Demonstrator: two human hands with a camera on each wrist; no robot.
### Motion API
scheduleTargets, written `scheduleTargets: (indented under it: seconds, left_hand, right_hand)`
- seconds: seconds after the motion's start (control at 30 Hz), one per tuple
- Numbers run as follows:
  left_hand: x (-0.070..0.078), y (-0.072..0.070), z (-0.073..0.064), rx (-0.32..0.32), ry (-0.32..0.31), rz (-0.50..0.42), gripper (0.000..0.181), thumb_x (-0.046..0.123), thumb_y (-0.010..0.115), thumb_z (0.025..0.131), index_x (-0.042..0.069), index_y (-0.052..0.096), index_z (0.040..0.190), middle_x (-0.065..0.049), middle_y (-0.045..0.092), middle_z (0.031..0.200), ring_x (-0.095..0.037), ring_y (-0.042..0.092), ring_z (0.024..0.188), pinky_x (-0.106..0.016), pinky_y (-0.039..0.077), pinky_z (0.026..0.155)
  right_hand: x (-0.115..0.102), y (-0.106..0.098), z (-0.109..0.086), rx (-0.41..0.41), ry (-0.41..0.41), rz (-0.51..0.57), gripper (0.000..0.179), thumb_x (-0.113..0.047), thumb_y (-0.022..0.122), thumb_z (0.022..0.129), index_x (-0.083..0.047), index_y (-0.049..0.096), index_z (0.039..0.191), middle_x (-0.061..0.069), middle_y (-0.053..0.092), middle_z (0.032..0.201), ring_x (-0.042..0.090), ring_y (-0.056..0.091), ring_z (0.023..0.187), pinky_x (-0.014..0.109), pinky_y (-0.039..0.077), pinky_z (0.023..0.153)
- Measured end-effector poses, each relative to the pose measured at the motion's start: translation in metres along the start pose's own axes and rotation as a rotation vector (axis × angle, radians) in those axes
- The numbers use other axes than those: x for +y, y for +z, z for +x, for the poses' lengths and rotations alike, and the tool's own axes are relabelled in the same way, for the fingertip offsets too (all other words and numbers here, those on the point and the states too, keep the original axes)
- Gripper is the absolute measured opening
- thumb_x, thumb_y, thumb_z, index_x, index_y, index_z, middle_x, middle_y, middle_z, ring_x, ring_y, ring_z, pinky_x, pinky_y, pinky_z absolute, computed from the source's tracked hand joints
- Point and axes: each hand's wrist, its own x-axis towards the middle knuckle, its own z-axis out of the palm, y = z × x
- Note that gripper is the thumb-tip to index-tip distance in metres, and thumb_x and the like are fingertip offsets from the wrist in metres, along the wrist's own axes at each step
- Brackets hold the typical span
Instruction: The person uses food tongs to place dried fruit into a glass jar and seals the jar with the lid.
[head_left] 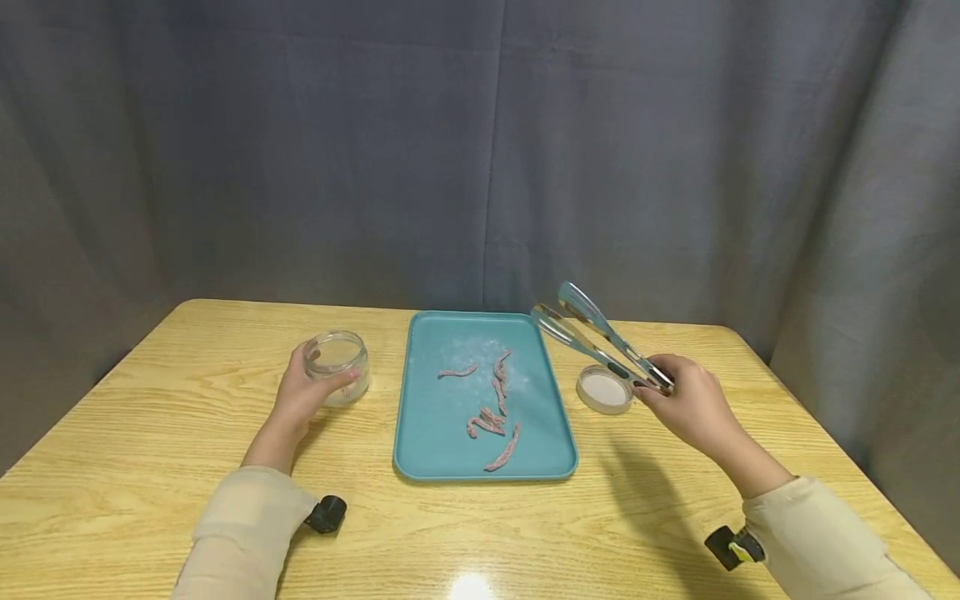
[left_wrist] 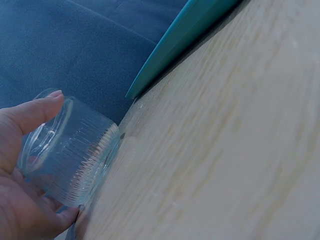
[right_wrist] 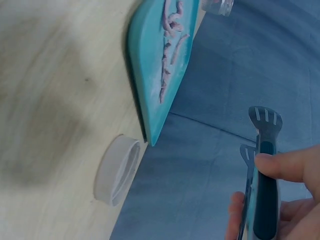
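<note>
My left hand [head_left: 305, 389] grips a clear glass jar [head_left: 347, 385], thumb on one side and fingers around the other. The jar stands upright on the table, left of the tray, and its mouth is uncovered. In the left wrist view the ribbed jar [left_wrist: 75, 150] shows its base at the tabletop. My right hand [head_left: 693, 404] holds metal tongs [head_left: 600, 333] by their dark grips, raised over the table's right side. The tongs' slotted tips are spread, with nothing between them. Several pinkish, powder-dusted strips [head_left: 499, 385] lie on the teal tray [head_left: 420, 450].
A round white lid [head_left: 604, 390] lies on the table right of the tray, close below the tongs in the head view. Whitish powder [head_left: 480, 354] is dusted over the tray. A grey curtain [head_left: 375, 167] hangs behind the wooden table [head_left: 465, 533].
</note>
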Motion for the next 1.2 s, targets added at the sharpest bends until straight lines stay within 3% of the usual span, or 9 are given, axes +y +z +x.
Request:
scheduleTargets:
  seconds: [0.37, 0.73, 1.0, 1.2]
  left_hand:
    - [0.002, -0.001, 0.0, -0.004, -0.001, -0.003, 0.096, 0.03, 0.069, 0.073, 0.012, 0.001, 0.139, -0.016, 0.009, 0.141, -0.041, 0.013, 0.123, -0.057, 0.018, 0.092]
    - [0.001, -0.001, 0.001, -0.001, 0.005, -0.001, 0.095, 0.029, 0.069, 0.073, 0.013, 0.003, 0.139, -0.018, 0.009, 0.14, -0.041, 0.014, 0.122, -0.057, 0.019, 0.092]
    - [0.001, -0.001, 0.001, -0.002, -0.001, 0.007, 0.095, 0.03, 0.069, 0.073, 0.013, 0.002, 0.139, -0.016, 0.008, 0.14, -0.041, 0.013, 0.122, -0.058, 0.019, 0.091]
    - [0.002, -0.001, 0.0, -0.001, -0.008, -0.011, 0.095, 0.029, 0.069, 0.073, 0.013, 0.003, 0.139, -0.016, 0.009, 0.14, -0.04, 0.014, 0.123, -0.058, 0.018, 0.091]
  right_hand:
    - [0.012, 0.004, -0.025, -0.078, 0.031, 0.002, 0.034, -0.012, 0.066, 0.076, 0.008, 0.056, 0.102, 0.01, 0.058, 0.08, 0.014, 0.042, 0.055, 0.028, 0.033, 0.045]
    - [0.014, 0.015, -0.042, -0.105, 0.004, 0.005, 0.033, -0.01, 0.068, 0.073, 0.005, 0.059, 0.1, 0.011, 0.06, 0.086, 0.017, 0.051, 0.067, 0.035, 0.042, 0.056]
    - [0.013, 0.021, -0.05, -0.172, 0.024, 0.074, 0.036, -0.012, 0.068, 0.073, 0.007, 0.058, 0.102, 0.013, 0.06, 0.091, 0.015, 0.053, 0.07, 0.033, 0.044, 0.057]
    - [0.013, 0.027, -0.054, -0.246, 0.036, 0.137, 0.033, -0.014, 0.068, 0.074, 0.004, 0.059, 0.101, 0.007, 0.06, 0.089, 0.012, 0.05, 0.068, 0.028, 0.043, 0.056]
